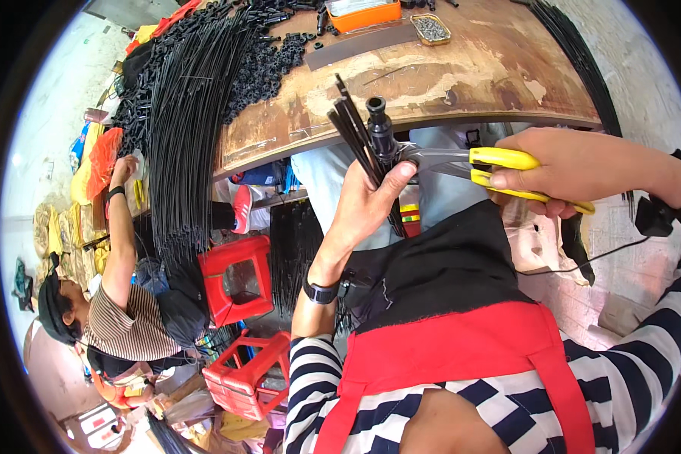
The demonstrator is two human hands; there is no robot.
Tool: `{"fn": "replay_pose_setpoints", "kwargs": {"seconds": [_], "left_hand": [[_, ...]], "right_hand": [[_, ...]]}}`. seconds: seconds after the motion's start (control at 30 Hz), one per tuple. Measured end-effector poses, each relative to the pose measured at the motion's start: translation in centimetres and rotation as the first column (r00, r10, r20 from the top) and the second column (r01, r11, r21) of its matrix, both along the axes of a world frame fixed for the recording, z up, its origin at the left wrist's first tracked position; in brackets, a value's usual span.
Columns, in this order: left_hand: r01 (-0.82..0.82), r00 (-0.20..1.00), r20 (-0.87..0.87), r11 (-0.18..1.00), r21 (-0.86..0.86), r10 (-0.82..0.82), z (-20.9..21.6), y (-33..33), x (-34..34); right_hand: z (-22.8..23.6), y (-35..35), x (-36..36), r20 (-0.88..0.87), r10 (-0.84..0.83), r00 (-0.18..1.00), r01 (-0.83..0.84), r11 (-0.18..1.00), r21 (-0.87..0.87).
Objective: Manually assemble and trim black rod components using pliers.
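Note:
My left hand (371, 198) is closed round a bundle of thin black rods (348, 125), thumb on top. A black tubular fitting (380, 125) with a flared end stands up among the rods in the same grip. My right hand (533, 163) grips pliers with yellow handles (505, 157), the handles slightly apart. Their grey metal jaws (435, 157) reach left to the fitting, close to my left thumb tip. Something thin and shiny shows at the jaws, too small to name. All this is above my lap, in front of the table edge.
A worn wooden table (499, 76) spans the far side. On it lie long black rods (197, 113), heaped black fittings (268, 72), an orange box (365, 15) and a dish of small metal pieces (431, 29). Red stools (238, 280) and another person (129, 318) are at the left.

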State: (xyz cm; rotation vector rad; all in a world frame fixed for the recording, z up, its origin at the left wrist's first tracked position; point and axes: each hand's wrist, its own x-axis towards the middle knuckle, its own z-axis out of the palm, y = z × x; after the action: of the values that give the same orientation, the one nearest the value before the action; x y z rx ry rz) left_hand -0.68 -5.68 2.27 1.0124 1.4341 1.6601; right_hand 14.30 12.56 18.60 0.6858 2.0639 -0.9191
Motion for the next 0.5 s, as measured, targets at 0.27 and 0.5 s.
{"fn": "replay_pose_setpoints", "kwargs": {"seconds": [0.27, 0.5], "left_hand": [[-0.166, 0.986, -0.007, 0.984, 0.06, 0.167, -0.8, -0.1, -1.2], [-0.112, 0.99, 0.102, 0.989, 0.097, 0.102, -1.6, -0.8, -2.1]], "right_hand": [[-8.0, -1.0, -0.1, -0.527, 0.038, 0.849, -0.103, 0.99, -0.094], [-10.8, -0.5, 0.9, -0.724, 0.488, 0.487, 0.052, 0.811, 0.582]]}}
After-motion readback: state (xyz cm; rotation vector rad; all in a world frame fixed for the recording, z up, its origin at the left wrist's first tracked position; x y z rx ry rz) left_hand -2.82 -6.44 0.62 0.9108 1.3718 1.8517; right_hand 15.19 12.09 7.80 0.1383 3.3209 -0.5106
